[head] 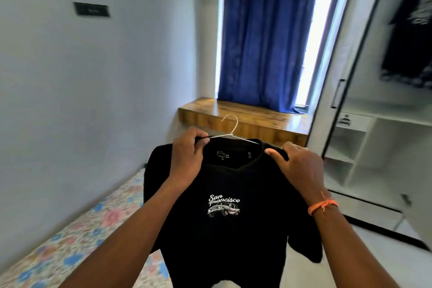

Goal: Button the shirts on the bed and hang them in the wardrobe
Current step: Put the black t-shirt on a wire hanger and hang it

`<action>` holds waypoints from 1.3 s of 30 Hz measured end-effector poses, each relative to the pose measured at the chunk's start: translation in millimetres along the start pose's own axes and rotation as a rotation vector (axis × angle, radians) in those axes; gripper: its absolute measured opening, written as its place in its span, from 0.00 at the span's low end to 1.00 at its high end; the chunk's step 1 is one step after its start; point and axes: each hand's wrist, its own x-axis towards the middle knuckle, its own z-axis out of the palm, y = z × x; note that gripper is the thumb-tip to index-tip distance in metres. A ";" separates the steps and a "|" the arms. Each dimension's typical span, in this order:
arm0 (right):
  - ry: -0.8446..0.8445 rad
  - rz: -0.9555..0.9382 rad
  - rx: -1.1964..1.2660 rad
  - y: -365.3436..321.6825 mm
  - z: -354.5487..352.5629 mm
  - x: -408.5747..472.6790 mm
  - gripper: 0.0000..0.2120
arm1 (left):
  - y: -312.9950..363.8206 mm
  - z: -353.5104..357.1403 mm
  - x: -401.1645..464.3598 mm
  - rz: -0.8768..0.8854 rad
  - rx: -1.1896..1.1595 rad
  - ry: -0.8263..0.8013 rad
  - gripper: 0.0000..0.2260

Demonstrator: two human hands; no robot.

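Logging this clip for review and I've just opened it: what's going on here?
A person is holding up a black San Francisco T-shirt on a wire hanger. The left hand pinches the collar at the hanger's shoulder; the right hand grips the other shoulder. The shirt is in the air above the floral bed, not yet hung. The open wardrobe stands to the right, with another dark shirt already hanging inside.

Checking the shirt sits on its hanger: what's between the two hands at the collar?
In the head view, the wire hanger rises between the left hand and right hand, above the black shirt's collar.
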 end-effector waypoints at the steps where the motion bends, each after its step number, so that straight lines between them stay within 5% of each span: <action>1: 0.020 0.016 -0.036 31.2 -5.0 -0.7 0.28 | 11.9 32.8 4.3 0.001 -0.030 -0.015 0.05; 21: 0.115 0.310 -0.513 465.7 -46.4 38.0 0.29 | 194.4 539.3 102.4 0.067 -0.300 -0.201 0.03; 26: 0.080 0.369 -0.612 558.2 -27.8 73.7 0.28 | 215.4 664.3 135.0 0.095 -0.309 -0.213 0.04; 32: 0.071 0.450 -0.738 678.4 -7.2 145.6 0.30 | 253.9 812.6 185.8 0.113 -0.467 -0.406 0.07; 39: 0.080 0.504 -0.829 801.0 8.5 235.5 0.32 | 301.9 958.7 253.9 0.027 -0.598 -0.360 0.03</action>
